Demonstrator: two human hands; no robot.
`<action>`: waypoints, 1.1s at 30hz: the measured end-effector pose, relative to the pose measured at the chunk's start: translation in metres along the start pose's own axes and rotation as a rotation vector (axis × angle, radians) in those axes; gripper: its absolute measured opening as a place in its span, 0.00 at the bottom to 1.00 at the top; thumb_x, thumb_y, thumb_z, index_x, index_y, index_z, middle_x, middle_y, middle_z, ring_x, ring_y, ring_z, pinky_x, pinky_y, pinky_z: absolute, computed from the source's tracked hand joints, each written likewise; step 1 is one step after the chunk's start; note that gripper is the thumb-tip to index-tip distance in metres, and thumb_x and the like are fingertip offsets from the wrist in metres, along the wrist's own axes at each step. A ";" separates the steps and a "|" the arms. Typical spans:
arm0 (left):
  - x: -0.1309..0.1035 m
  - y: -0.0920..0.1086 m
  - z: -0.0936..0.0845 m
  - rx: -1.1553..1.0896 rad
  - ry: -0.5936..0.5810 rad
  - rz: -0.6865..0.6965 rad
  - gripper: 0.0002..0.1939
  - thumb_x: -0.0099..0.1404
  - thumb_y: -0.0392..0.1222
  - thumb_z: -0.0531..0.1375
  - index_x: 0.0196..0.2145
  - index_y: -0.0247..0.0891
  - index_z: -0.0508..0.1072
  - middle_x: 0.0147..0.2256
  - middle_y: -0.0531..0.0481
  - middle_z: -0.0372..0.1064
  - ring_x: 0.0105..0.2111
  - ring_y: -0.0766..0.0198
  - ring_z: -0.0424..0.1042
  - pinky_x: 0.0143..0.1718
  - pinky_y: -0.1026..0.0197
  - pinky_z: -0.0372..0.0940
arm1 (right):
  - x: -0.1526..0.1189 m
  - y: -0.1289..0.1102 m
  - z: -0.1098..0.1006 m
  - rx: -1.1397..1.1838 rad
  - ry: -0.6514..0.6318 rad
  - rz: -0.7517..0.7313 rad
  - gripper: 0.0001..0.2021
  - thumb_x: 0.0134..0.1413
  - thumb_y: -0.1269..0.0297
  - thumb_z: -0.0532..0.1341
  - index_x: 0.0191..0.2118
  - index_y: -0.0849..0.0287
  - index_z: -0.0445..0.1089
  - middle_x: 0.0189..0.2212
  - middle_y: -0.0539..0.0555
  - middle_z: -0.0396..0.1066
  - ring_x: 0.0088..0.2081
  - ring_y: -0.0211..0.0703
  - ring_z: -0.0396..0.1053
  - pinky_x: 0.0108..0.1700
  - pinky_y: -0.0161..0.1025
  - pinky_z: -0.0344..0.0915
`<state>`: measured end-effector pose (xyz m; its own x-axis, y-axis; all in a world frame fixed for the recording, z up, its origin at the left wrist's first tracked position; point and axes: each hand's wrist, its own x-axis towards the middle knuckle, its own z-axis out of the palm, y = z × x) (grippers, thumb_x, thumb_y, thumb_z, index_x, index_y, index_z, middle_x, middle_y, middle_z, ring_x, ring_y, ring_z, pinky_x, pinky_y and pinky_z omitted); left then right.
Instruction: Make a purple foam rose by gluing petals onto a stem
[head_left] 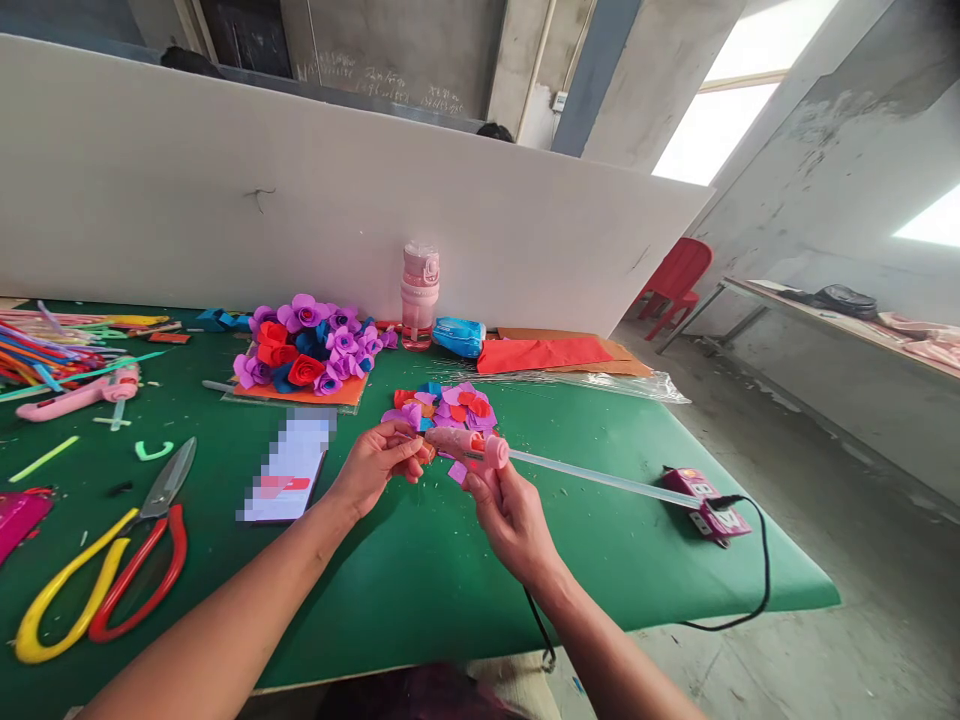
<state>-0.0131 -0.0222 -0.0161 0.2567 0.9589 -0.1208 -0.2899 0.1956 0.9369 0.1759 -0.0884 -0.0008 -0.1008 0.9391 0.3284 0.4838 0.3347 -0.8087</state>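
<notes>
Nearest, at the left of the green table [600, 570], lay open scissors [160, 495] with one yellow and one red handle; beyond them, the right hand [514, 515] was wrapped around the handle of a pink glue gun [459, 445], its fingers clamped on the grip; the gun was raised above the table, its nozzle toward the left hand [386, 462]; the left thumb and fingertips were drawn together just beside that nozzle, and whether they touched it or pinched something small could not be told; a clear glue stick [592, 473] ran from the gun's rear toward the right, its end overlapping a purple plug box [724, 522] in this view; a phone [289, 470] lay left of the left hand; just beyond the gun were loose paper pieces [469, 403]; farther back sat a cluster of paper flowers [307, 345]; a pink bottle [418, 300] stood upright before a white board [337, 210].
</notes>
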 end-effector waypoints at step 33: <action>-0.001 0.003 0.002 -0.010 0.014 -0.016 0.15 0.50 0.42 0.68 0.31 0.36 0.68 0.26 0.51 0.75 0.18 0.69 0.68 0.22 0.65 0.63 | 0.001 0.005 0.004 -0.002 0.032 0.034 0.10 0.61 0.58 0.50 0.35 0.59 0.61 0.20 0.44 0.51 0.20 0.33 0.48 0.23 0.32 0.49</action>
<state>-0.0125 -0.0232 -0.0128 0.2485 0.9585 -0.1400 -0.2956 0.2126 0.9314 0.1746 -0.0854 -0.0069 -0.0562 0.9471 0.3159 0.4882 0.3021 -0.8188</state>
